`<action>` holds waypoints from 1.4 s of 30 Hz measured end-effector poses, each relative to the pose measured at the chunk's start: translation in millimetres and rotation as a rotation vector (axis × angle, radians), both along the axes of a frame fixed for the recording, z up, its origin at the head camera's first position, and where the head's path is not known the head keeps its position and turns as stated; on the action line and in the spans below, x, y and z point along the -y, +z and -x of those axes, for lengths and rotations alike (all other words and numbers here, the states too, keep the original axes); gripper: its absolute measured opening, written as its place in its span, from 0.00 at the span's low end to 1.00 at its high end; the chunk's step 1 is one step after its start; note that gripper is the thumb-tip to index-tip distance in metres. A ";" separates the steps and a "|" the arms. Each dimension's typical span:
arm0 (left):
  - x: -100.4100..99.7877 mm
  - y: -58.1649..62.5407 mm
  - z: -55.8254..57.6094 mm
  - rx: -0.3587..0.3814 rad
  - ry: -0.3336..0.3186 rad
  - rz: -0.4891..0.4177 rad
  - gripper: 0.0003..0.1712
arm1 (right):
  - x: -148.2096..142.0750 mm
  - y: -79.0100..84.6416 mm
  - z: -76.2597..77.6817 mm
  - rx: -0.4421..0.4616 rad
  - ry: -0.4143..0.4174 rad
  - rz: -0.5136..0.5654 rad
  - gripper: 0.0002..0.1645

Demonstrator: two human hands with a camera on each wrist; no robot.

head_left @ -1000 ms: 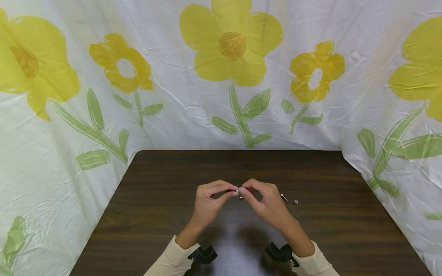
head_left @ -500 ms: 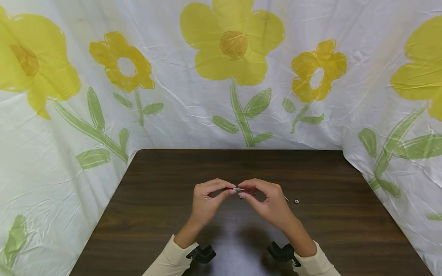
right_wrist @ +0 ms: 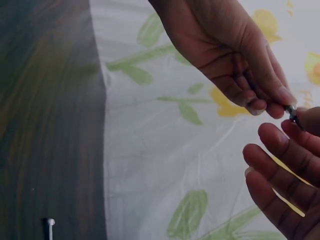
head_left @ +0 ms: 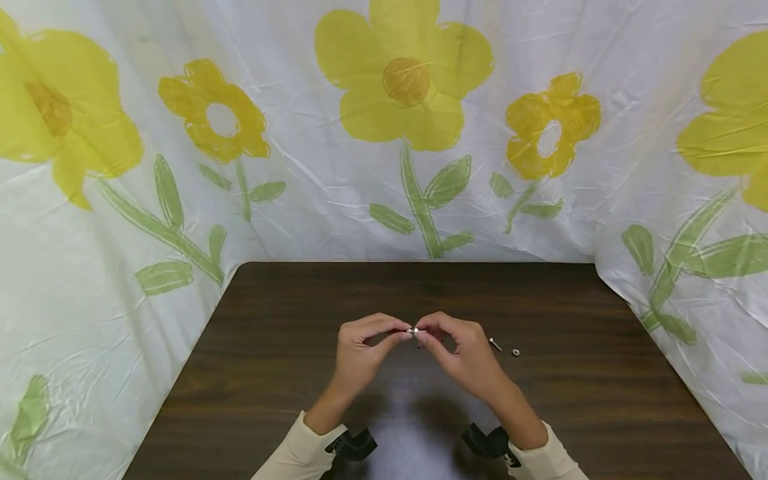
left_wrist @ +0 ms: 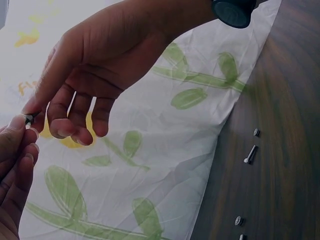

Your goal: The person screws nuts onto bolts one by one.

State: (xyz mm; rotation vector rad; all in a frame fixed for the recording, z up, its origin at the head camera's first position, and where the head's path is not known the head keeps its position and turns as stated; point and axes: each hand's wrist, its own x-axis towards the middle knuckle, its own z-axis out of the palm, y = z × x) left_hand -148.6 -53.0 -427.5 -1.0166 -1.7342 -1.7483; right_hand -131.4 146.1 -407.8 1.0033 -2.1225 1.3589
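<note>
In the head view, my left hand [head_left: 360, 350] and right hand [head_left: 465, 350] meet fingertip to fingertip above the table. Between them is a small metal bolt [head_left: 418, 331] with what looks like a nut on it. The left thumb and forefinger pinch one end; the right thumb and fingers pinch the other. In the left wrist view the right hand [left_wrist: 95, 75] reaches in from the top, its remaining fingers loosely bent, and the left hand [left_wrist: 15, 175] is at the edge. Fingertips hide most of the bolt [right_wrist: 291, 112] in the right wrist view.
On the dark wooden table [head_left: 270, 373], right of my right hand, lie a loose bolt [head_left: 495, 344] and a nut [head_left: 516, 353]. Another nut [left_wrist: 239, 220] shows near the bottom of the left wrist view. A flower-printed white curtain [head_left: 300, 200] surrounds the table's back and sides.
The fingertips parted slightly half a second ago, exposing the bolt, and have come together again. The right hand shifted right, then back left. The left hand has barely moved.
</note>
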 end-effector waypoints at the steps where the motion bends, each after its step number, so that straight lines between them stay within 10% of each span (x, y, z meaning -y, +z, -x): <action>1: -0.2 0.2 -0.1 -0.003 0.000 0.000 0.12 | 0.2 -0.1 -0.2 0.006 0.000 -0.001 0.14; 13: -0.6 -0.3 -1.1 0.000 0.002 -0.002 0.11 | 0.1 1.4 -0.2 0.109 -0.048 -0.053 0.11; 24: 0.1 0.3 0.4 0.000 -0.013 -0.012 0.11 | -2.7 1.9 3.5 -0.025 0.021 0.002 0.16; 42: -3.0 -0.5 3.5 0.008 -0.008 0.001 0.11 | -0.1 -0.6 4.3 0.018 -0.026 -0.014 0.11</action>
